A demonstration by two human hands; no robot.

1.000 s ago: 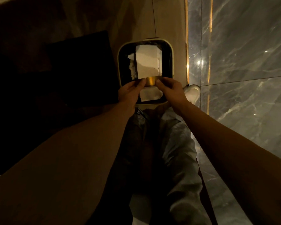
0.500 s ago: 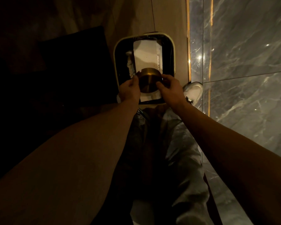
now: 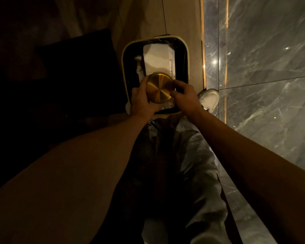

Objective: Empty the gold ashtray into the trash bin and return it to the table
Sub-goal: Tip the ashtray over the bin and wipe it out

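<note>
The round gold ashtray (image 3: 159, 88) is turned upside down over the open trash bin (image 3: 185, 55), its flat brushed base facing me. My left hand (image 3: 142, 101) grips its left and lower edge. My right hand (image 3: 186, 96) pinches its right edge with thumb and fingers. The bin is a cream-rimmed rounded rectangle with a black liner, standing on the floor in front of my legs. White paper waste (image 3: 157, 58) fills much of its inside. The ashtray's bowl side is hidden from me.
A grey marble wall (image 3: 264, 67) with a lit gold strip (image 3: 202, 50) runs along the right. My white shoe (image 3: 209, 99) stands beside the bin's right corner. A dark cushioned piece of furniture (image 3: 74, 71) lies to the bin's left. The floor is beige tile (image 3: 179, 20).
The ashtray has turned from edge-on to fully inverted, base up, above the bin. Both hands rotated with it and stayed over the bin's near end.
</note>
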